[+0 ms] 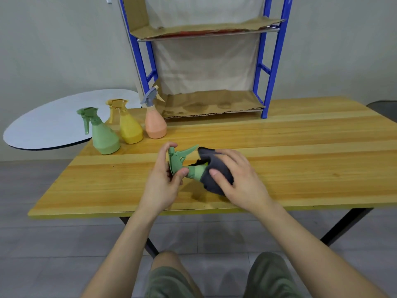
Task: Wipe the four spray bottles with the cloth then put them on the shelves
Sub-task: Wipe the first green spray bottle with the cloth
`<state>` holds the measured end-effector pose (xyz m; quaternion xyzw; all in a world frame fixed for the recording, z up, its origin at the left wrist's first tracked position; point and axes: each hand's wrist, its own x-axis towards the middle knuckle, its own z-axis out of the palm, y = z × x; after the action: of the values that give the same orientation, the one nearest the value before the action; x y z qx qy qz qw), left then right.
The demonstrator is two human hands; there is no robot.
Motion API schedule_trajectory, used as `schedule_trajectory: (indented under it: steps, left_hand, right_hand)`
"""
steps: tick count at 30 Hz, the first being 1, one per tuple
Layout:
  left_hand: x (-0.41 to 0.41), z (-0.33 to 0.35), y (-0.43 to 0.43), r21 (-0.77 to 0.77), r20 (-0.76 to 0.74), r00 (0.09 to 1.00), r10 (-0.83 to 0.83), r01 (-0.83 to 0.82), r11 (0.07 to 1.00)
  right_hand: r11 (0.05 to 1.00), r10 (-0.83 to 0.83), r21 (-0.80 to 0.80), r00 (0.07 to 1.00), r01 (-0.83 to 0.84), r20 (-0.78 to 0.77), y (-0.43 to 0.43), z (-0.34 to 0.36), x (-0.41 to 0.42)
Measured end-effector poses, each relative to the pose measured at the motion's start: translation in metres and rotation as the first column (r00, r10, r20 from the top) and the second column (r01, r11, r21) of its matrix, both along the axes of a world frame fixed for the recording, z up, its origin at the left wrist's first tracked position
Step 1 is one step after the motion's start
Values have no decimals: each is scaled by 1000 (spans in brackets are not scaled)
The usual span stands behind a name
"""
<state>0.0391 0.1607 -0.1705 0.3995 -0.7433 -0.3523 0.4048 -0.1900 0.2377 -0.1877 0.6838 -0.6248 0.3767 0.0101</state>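
Your L grip holds the green bottle by its top. R grip curls the dark cloth round its body. 3 other bottles stand back-left of it.

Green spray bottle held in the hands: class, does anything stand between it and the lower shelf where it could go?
Nothing visible does. Only bare table lies between the held green spray bottle and the lower shelf; the peach bottle stands left of that path.
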Motion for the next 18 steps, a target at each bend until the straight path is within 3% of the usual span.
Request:
schedule_trajectory:
  steps: [2, 3, 6, 8, 13, 18]
  left_hand:
    - [-1, -2, -1, 16, 7, 1000, 29, -29, 999]
    - [-2, -3, -2, 22, 12, 999, 39, -39, 999]
    - [-5, -3, -3, 10, 28, 999, 37, -37, 999]
    - [-3, -1, -3, 31, 11, 1000, 25, -25, 999]
    - [-4, 5, -1, 50, 29, 999, 39, -40, 998]
    - [-3, 13, -3, 32, 88, 990, 110, -113, 993]
  right_hand:
    - [994, -106, 44, 987, 101, 119, 4, 2, -3]
    - [990, -134, 43, 988, 131, 80, 5, 4, 1]
    - [998, -14, -66, 962, -4, -271, -2, 5, 19]
    - [988, 95, -87, 938, -131, -333, -6, 5, 20]
    - [996, 56, -75, 998, -55, 7, 6, -6, -6]
    - [983, -175, 87, 974, 164, 140, 20, -2, -37]
